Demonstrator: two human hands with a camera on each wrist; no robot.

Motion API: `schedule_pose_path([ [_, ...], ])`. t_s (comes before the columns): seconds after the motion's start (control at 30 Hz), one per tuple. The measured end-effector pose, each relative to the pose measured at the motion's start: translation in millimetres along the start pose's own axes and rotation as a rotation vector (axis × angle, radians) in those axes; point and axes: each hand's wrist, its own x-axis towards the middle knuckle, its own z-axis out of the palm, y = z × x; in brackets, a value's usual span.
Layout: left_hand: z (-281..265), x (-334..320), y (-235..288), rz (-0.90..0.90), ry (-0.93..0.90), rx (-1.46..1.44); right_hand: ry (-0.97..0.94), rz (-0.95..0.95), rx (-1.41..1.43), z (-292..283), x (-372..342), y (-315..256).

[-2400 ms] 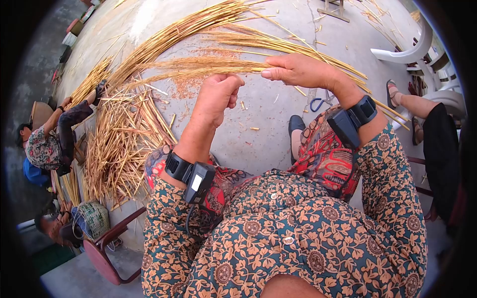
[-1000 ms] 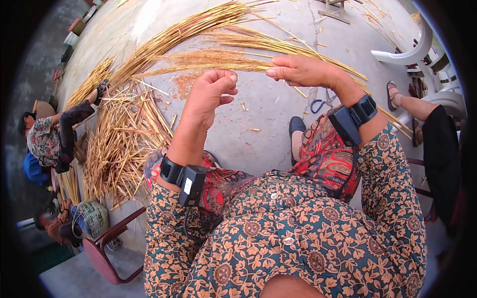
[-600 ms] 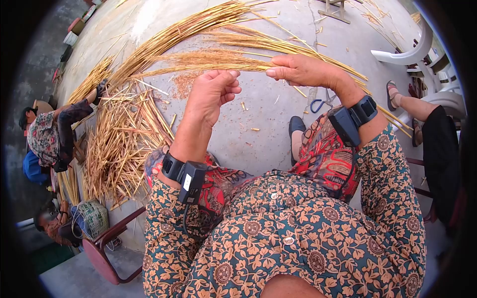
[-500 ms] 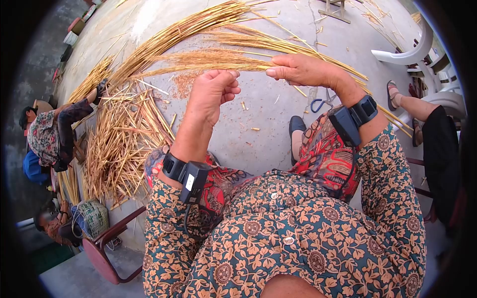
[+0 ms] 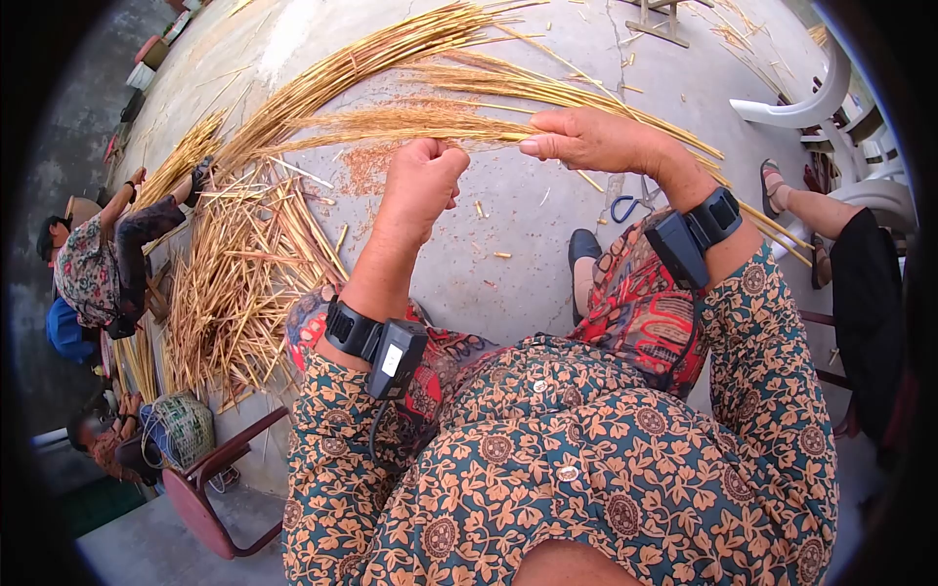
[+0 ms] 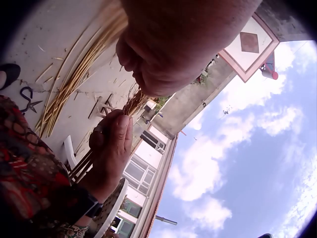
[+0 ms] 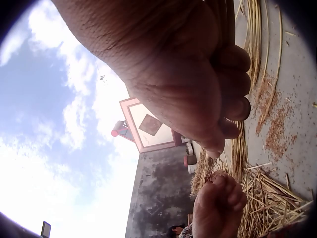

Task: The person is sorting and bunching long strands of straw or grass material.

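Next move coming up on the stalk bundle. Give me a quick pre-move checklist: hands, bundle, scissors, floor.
1. Right hand grips the stalk bundle: ok, fingers curled round the stalks.
2. Left hand holds something: cannot tell; fingers curled near the bundle, contents hidden.
3. Brushy end gathered tight: not ok, it fans out.
4. Scissors out of the hands: ok, lying on the floor.
5. Floor free of husks: not ok, reddish scatter there.
6. More long stalks available: ok, lying on the floor beyond the hands.
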Motion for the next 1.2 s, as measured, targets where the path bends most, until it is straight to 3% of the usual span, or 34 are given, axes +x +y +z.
schedule_pose_path([
  [0.13,-3,4,-3,0.015,0.022,0.109,0.005,-0.013,-0.030,1,2,0],
  [0.23,-5,8,-12,0.381,0.234,0.652,0.061,-0.045,0.041,3,1,1],
  [0.33,-26,11,-8,0.256,0.170,0.706,0.052,-0.007,0.055,-5,-5,7],
  [0.43,-24,0,2,0.023,-0.043,-0.023,-0.003,0.141,0.213,-5,-11,2],
  [0.57,-20,6,-6,0.098,-0.039,-0.749,-0.086,0.201,0.418,-6,-19,-2],
  [0.63,-23,16,-15,0.105,-0.067,-0.789,-0.177,0.214,0.468,-10,-16,7],
  [0.73,-23,18,-16,0.102,-0.074,-0.747,-0.239,0.180,0.331,-9,-11,6],
  [0.93,-18,17,-7,0.092,-0.040,-0.646,-0.012,0.039,0.323,7,-6,-9],
  [1.07,-17,14,-2,0.086,-0.009,-0.574,-0.019,0.011,0.233,1,-1,-3],
  [1.17,-19,-1,16,-0.062,-0.019,-0.373,0.078,-0.023,0.094,0,4,4],
  [1.2,-22,-4,19,-0.075,-0.099,-0.175,0.101,-0.031,0.052,0,6,9],
])
